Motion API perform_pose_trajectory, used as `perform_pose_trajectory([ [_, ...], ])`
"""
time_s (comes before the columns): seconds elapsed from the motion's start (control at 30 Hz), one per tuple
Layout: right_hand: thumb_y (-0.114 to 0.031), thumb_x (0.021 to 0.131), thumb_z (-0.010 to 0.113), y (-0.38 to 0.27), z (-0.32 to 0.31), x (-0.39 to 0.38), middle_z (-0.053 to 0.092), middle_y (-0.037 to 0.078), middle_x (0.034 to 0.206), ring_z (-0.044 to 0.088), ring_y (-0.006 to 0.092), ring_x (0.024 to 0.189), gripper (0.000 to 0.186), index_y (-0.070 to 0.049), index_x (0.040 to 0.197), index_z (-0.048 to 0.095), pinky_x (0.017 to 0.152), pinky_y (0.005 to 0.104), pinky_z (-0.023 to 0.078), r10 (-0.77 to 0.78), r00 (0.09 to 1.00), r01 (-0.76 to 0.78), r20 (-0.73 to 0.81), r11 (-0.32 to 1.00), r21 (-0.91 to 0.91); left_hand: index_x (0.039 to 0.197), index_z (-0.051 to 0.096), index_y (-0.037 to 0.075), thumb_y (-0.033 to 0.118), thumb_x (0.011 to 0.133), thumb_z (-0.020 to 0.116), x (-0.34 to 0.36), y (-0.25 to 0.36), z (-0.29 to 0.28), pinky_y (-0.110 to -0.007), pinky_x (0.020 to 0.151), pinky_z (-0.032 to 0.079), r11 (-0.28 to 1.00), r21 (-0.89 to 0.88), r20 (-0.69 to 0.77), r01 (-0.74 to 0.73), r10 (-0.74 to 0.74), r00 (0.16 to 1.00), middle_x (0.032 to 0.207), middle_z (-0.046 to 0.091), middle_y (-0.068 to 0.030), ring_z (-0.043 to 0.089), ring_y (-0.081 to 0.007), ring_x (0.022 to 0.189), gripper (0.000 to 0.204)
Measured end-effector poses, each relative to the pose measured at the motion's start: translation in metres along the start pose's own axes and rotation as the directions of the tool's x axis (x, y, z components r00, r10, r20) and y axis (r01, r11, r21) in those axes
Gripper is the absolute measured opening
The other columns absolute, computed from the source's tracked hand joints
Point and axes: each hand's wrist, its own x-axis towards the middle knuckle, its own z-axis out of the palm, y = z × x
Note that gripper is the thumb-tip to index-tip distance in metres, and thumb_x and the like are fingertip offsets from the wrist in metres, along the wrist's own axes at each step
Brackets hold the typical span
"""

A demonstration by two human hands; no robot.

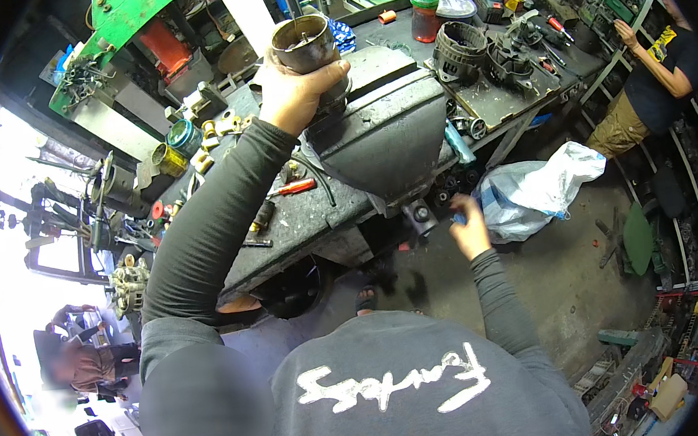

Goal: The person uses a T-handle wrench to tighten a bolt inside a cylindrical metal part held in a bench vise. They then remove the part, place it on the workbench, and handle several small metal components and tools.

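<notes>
My left hand is closed round a dark metal cylindrical housing, its open end facing up. This part stands beside the jaws of a large grey bench vise; whether the jaws clamp it is hidden by my hand. Lower down, my right hand is next to the vise's screw end. Its fingers are curled, with a bit of blue showing at them, too small to name.
A red-handled screwdriver and fittings lie on the bench left of the vise. Motor housings and a bottle of red liquid stand to the right. A white sack sits by my right hand. Another person stands far right.
</notes>
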Motion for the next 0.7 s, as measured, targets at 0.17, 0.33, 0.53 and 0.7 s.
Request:
perform_pose_trajectory([
  [0.17,-0.007,0.069,0.071,0.043,0.058,-0.026,0.058,0.016,0.113,0.054,0.0283,0.112,0.06,-0.004,0.126,0.049,0.098,0.0356,0.041,0.333,0.829,-0.34,0.45,0.938,-0.069,0.122,0.046,0.011,-0.004,0.064,0.081,-0.001,-0.01,-0.008,-0.032,0.088,0.049,1.0,0.015,-0.04,-0.017,0.017,0.999,0.106,0.058,-0.0019,0.057,-0.014,0.097,0.068],
  [0.33,-0.018,0.075,0.077,0.129,0.09,-0.023,0.064,0.009,0.107,0.063,0.0191,0.09,0.047,-0.003,0.115,0.057,0.084,0.0322,0.049,0.247,0.848,-0.267,0.469,0.963,-0.025,0.12,0.046,0.008,-0.004,0.063,0.081,0.0,0.0,0.001,-0.032,0.086,0.049,0.997,-0.067,-0.003,-0.043,0.043,0.999,0.105,0.058,-0.0032,0.057,-0.0137,0.095,0.068],
  [0.53,-0.017,0.073,0.076,0.112,0.059,0.007,0.067,0.007,0.095,0.063,0.0211,0.091,0.037,-0.005,0.105,0.061,0.082,0.0302,0.047,0.178,0.923,-0.179,0.341,0.983,-0.029,0.121,0.044,0.008,-0.002,0.062,0.082,-0.003,0.004,0.001,-0.032,0.087,0.048,0.998,-0.058,-0.008,-0.039,0.039,0.999,0.106,0.056,-0.004,0.056,-0.0148,0.097,0.071],
  [0.7,-0.01,0.067,0.072,0.037,0.171,-0.067,0.062,0.01,0.095,0.059,0.0244,0.094,0.036,-0.004,0.1,0.057,0.085,0.0337,0.045,0.335,0.934,-0.259,-0.128,0.878,0.403,0.12,0.045,0.009,-0.002,0.063,0.081,-0.001,0.0,0.002,-0.032,0.086,0.049,0.997,-0.074,0.022,-0.032,0.034,0.999,0.105,0.056,-0.0035,0.057,-0.0143,0.094,0.069],
])
